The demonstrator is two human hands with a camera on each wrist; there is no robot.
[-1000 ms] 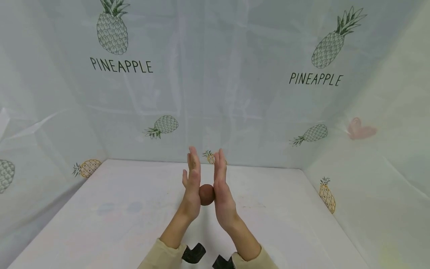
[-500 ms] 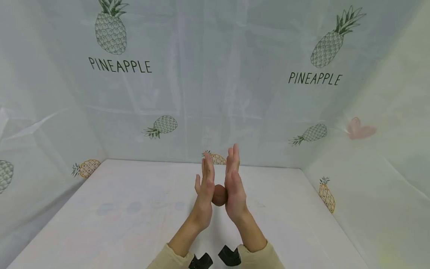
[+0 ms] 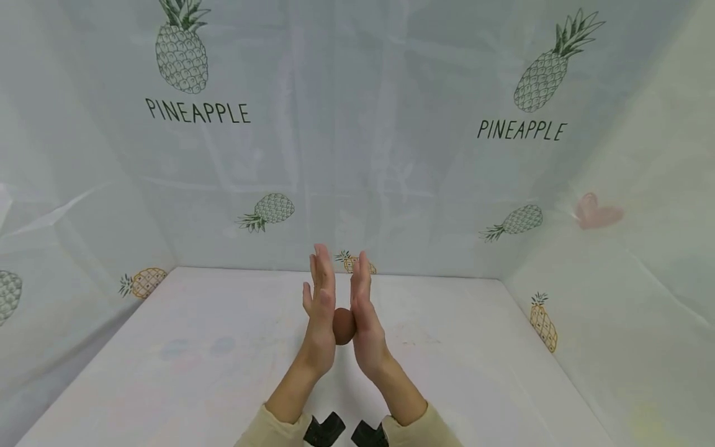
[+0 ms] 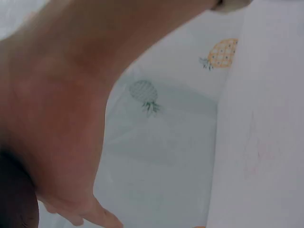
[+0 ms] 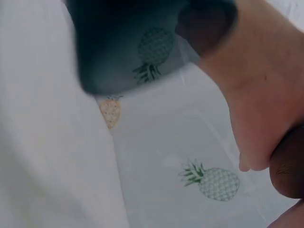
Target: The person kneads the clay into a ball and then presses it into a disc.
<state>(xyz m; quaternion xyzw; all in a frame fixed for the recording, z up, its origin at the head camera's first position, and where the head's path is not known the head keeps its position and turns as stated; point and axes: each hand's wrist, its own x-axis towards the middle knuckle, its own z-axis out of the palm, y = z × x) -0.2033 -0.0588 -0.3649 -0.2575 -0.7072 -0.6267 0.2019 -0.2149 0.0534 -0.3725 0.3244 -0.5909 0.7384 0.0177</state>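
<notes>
A smooth, matte brown ball [image 3: 344, 326] sits between two facing palms in the head view. My left hand [image 3: 321, 323] touches it from the left, fingers straight and pointing up and away, thumb standing a little apart. From the other side the palm of my right hand [image 3: 368, 332] presses on the ball, its fingers likewise extended. The left wrist view catches the ball [image 4: 16, 197] dark at the lower left corner, beside the heel of the left hand [image 4: 57, 123]. At the right edge of the right wrist view, the ball [image 5: 289, 166] shows fine surface lines against the right palm [image 5: 261, 114].
Below the hands spreads a white tabletop [image 3: 223, 372] with faint coloured smudges. A pale curtain [image 3: 363, 124] printed with pineapples encloses it at the back and sides. Black wrist mounts [image 3: 325, 429] sit at both beige sleeves [image 3: 274, 428].
Both hands and the ball swung right half a second ago, then came back left. The right fingertips, higher than the left at mid-swing, are now slightly lower. The ball stays between the palms.
</notes>
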